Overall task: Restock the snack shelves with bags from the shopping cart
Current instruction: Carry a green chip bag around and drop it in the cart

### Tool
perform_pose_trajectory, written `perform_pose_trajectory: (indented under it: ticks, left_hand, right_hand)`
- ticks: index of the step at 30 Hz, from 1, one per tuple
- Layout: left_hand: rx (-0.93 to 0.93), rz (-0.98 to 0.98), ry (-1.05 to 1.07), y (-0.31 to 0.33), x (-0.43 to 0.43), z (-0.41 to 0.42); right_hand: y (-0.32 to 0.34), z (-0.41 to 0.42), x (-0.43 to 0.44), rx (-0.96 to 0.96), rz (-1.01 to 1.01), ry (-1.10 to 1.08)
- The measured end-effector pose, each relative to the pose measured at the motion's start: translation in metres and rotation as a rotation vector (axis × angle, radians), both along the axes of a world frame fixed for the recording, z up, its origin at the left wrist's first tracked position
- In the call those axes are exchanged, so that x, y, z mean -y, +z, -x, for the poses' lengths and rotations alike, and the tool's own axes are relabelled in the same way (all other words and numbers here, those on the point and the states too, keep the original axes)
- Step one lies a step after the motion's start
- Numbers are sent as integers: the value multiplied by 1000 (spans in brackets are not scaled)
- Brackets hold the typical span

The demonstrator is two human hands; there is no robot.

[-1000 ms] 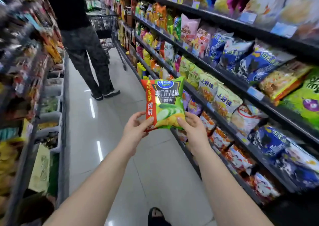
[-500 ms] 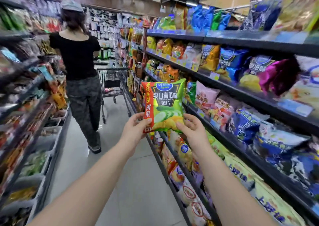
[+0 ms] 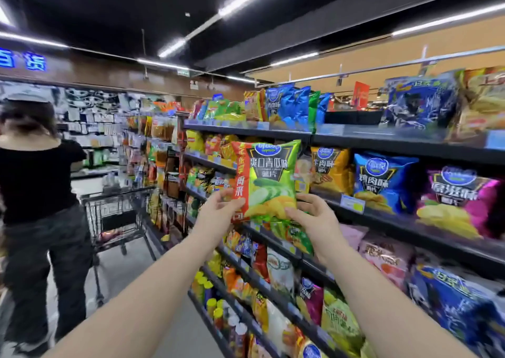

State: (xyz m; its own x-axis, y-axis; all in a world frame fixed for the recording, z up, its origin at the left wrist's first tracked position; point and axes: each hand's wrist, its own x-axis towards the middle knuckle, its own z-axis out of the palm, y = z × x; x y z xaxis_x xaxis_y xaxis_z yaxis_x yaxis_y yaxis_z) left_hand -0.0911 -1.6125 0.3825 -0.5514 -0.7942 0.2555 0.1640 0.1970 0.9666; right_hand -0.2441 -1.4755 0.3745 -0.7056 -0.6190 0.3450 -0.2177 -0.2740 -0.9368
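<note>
In the snack aisle, in front of the dark metal shelves [image 3: 382, 144] on our right, we hold a green crinkly plastic bag of cucumber-flavour crisps [image 3: 270, 180] with a red strip down its left edge. The bag is upright, its printed face towards us, raised in the air before the second shelf from the top and not resting on any board. Our left hand [image 3: 218, 217] pinches the lower left corner, thumb on the red strip and fingers curled behind. Our right hand [image 3: 314, 219] grips the lower right corner in the same way, thumb on the front and fingers wrapped to the back.

Just behind the bag on that shelf stands an orange bag of the same brand [image 3: 332, 170], then a blue bag [image 3: 382, 182], then a magenta bag [image 3: 459, 202], all upright and side by side. More green packets [image 3: 297, 234] lie on the shelf below our right hand. The top shelf carries blue and yellow bags, and the lower shelves are packed with mixed packets.

Down the aisle on our left a grey wire shopping cart [image 3: 120, 212] stands near the shelves. A person in a black top and dark trousers [image 3: 35, 180] stands just beside it, back to us.
</note>
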Motion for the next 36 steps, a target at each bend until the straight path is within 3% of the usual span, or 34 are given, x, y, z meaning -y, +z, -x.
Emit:
perform_pose_trajectory:
  ticks: [21, 31, 36]
  left_hand:
    - [-228, 303, -276, 194, 179, 319]
    - [-50, 364, -589, 255, 220, 455]
    - [86, 264, -809, 269, 221, 509]
  right_hand:
    - [197, 253, 119, -578, 9, -512]
    - [250, 344, 154, -652, -255, -819]
    - [268, 375, 164, -604, -439, -948]
